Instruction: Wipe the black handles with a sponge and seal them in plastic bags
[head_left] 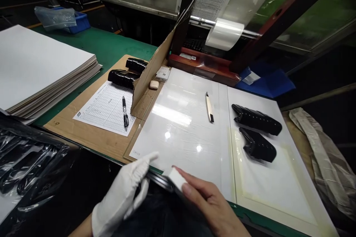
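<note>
My left hand point(125, 192), in a white glove, hovers at the near edge of the glossy white board point(180, 129) with its fingers stretched out. My bare right hand point(208, 203) pinches a small white block point(175, 177) against a dark glossy part point(158, 179) lying at the table's front edge. Two black ribbed plastic parts point(256, 118) point(258, 146) rest on the right white board point(278, 185). A slim knife with a cream handle point(209, 107) lies on the middle board.
A printed form point(105, 109) with a black pen point(125, 113) sits on cardboard to the left, behind it two more black parts point(124, 77). A tall stack of white sheets point(41, 70) fills the far left. Black plastic bagging point(27, 166) lies at my lower left, a film roll point(224, 33) behind.
</note>
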`<state>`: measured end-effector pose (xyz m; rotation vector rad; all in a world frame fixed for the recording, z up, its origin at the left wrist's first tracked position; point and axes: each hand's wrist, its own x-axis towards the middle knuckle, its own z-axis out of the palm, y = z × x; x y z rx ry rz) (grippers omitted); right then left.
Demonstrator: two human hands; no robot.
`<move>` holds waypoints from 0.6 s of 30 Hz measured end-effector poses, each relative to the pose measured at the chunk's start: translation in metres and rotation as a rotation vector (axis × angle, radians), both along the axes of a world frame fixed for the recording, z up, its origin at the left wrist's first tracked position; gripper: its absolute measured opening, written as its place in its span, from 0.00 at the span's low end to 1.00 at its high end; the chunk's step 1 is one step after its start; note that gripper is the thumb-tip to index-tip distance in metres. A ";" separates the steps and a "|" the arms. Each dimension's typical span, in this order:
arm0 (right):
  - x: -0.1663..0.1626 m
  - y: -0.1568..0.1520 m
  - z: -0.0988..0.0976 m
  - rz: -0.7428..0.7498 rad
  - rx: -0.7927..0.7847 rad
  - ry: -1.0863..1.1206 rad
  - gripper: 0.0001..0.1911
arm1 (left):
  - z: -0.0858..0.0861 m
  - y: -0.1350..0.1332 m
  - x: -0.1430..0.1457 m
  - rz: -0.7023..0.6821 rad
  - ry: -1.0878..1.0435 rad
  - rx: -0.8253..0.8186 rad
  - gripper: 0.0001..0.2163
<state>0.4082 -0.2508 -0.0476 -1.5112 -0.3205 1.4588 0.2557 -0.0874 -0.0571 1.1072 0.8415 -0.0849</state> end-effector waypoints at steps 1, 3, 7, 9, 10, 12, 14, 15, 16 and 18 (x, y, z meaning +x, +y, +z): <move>0.002 -0.001 0.002 -0.005 -0.003 0.011 0.34 | 0.001 0.001 0.001 0.003 0.005 0.005 0.42; 0.005 -0.001 0.004 0.027 0.016 0.026 0.32 | 0.004 0.002 0.002 -0.059 0.008 -0.018 0.43; -0.011 0.007 -0.009 -0.085 0.068 -0.136 0.29 | 0.006 -0.010 0.012 0.169 -0.024 -0.049 0.36; -0.030 0.016 -0.022 -0.286 0.091 -0.344 0.28 | 0.004 -0.020 0.019 0.419 -0.047 -0.087 0.29; -0.039 0.020 -0.028 -0.356 0.112 -0.461 0.27 | 0.002 -0.024 0.022 0.509 -0.052 -0.129 0.25; -0.051 0.026 -0.038 -0.357 0.183 -0.692 0.23 | -0.002 -0.029 0.026 0.597 -0.049 -0.220 0.21; -0.049 0.028 -0.043 -0.249 0.252 -0.892 0.23 | -0.007 -0.031 0.026 0.522 -0.043 -0.314 0.21; -0.043 0.027 -0.043 -0.195 0.287 -0.998 0.24 | -0.010 -0.031 0.024 0.451 -0.046 -0.365 0.23; -0.037 0.025 -0.042 -0.137 0.323 -1.108 0.26 | -0.013 -0.031 0.023 0.379 -0.055 -0.422 0.23; -0.023 0.021 -0.039 0.005 0.404 -1.321 0.29 | -0.017 -0.032 0.020 0.305 -0.082 -0.518 0.23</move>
